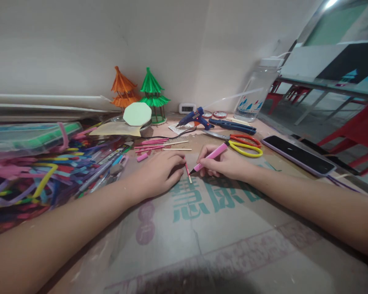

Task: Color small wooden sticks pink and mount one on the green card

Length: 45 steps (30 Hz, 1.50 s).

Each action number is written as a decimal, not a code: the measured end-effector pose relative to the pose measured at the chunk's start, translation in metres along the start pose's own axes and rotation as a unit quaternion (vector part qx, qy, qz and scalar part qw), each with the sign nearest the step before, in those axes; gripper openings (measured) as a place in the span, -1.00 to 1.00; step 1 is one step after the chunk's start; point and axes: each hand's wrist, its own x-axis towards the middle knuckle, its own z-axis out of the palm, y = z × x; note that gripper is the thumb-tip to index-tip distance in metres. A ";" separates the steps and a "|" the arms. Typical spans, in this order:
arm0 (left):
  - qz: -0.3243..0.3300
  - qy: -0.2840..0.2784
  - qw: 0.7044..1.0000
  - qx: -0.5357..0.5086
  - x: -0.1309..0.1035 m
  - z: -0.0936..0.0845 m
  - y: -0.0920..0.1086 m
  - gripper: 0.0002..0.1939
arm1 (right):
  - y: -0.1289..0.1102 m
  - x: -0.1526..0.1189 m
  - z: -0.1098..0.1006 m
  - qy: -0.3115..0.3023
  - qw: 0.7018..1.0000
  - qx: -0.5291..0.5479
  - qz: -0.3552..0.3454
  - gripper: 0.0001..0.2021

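The right hand (223, 163) is pinching a pink pen (209, 157) in a closed grip, its tip touching a thin pink stick (188, 172); the left hand (158, 173) is pressing that stick to the tabletop (221, 232), fingers hiding its upper end; scissors (243, 145) are lying just beyond.
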 end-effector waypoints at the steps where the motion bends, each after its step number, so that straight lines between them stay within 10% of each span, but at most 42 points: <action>1: -0.001 0.001 1.000 -0.001 0.000 0.000 0.000 -0.72 | 0.000 0.000 0.000 0.004 1.000 -0.002 0.001 -0.77; 45: 0.007 -0.010 1.000 0.009 0.000 -0.002 0.001 -0.70 | -0.001 0.000 -0.001 -0.005 1.000 -0.011 0.000 -0.78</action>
